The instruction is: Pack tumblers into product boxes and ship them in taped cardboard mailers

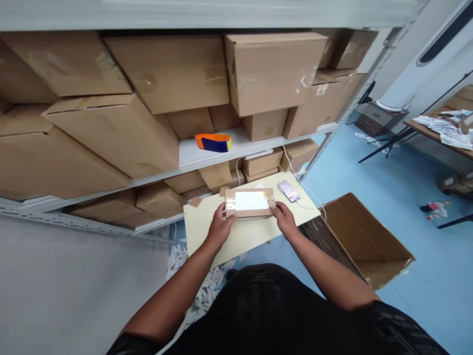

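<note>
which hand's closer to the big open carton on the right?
Right. The right hand holds the taped box by its right end, the side toward the open carton; the left hand holds the left end, farther away.

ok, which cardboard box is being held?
The small taped box with the white label on top, left hand at one end, right hand at the other; neither hand touches any other box.
</note>
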`<state>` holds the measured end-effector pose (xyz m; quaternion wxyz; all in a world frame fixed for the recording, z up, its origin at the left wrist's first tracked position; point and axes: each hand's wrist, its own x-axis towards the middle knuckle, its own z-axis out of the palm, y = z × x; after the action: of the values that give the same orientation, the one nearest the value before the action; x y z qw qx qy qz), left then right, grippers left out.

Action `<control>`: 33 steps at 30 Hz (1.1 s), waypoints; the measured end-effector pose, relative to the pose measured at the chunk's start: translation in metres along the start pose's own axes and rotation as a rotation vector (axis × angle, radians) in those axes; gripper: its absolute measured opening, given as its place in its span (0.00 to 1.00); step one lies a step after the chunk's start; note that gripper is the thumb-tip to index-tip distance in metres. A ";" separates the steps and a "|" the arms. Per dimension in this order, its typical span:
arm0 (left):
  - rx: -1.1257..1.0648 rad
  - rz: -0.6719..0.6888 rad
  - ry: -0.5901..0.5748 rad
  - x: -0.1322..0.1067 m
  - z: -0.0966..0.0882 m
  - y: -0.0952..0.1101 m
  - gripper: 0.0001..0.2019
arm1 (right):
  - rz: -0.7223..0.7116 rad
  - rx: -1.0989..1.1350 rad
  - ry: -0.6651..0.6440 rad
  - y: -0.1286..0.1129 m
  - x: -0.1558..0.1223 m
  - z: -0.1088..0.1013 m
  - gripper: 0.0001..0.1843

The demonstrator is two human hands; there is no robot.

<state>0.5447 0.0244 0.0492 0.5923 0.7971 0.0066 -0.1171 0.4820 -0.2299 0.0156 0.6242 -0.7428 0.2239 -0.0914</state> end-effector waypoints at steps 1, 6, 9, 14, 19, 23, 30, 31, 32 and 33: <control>0.001 0.018 -0.005 0.000 0.013 0.009 0.31 | -0.006 0.014 0.011 0.000 0.002 -0.016 0.26; -0.011 0.083 -0.080 -0.002 0.097 0.041 0.29 | -0.041 0.055 0.106 0.015 0.007 -0.108 0.26; -0.018 0.092 -0.146 -0.007 0.153 0.055 0.30 | -0.055 0.013 0.165 0.028 0.007 -0.167 0.27; 0.004 0.099 -0.282 -0.013 0.231 0.079 0.30 | -0.022 -0.032 0.285 0.043 0.004 -0.247 0.29; 0.083 0.136 -0.428 0.000 0.284 0.104 0.29 | 0.054 0.014 0.409 0.055 0.001 -0.294 0.31; 0.127 0.175 -0.564 0.023 0.326 0.119 0.29 | 0.096 0.035 0.526 0.061 0.000 -0.320 0.32; 0.102 0.231 -0.860 0.068 0.397 0.135 0.28 | 0.141 -0.022 0.806 0.062 0.001 -0.354 0.34; 0.096 0.238 -0.906 0.073 0.405 0.137 0.28 | 0.144 -0.030 0.846 0.062 0.000 -0.356 0.34; 0.090 0.249 -0.951 0.077 0.414 0.139 0.28 | 0.152 -0.035 0.890 0.063 -0.002 -0.358 0.35; 0.083 0.258 -0.997 0.080 0.422 0.142 0.28 | 0.165 -0.037 0.936 0.065 -0.004 -0.359 0.35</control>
<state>0.5682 -0.4277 0.0529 0.5011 0.6614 -0.3795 -0.4091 0.3147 -0.5540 0.0270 0.4483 -0.6124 0.5411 -0.3623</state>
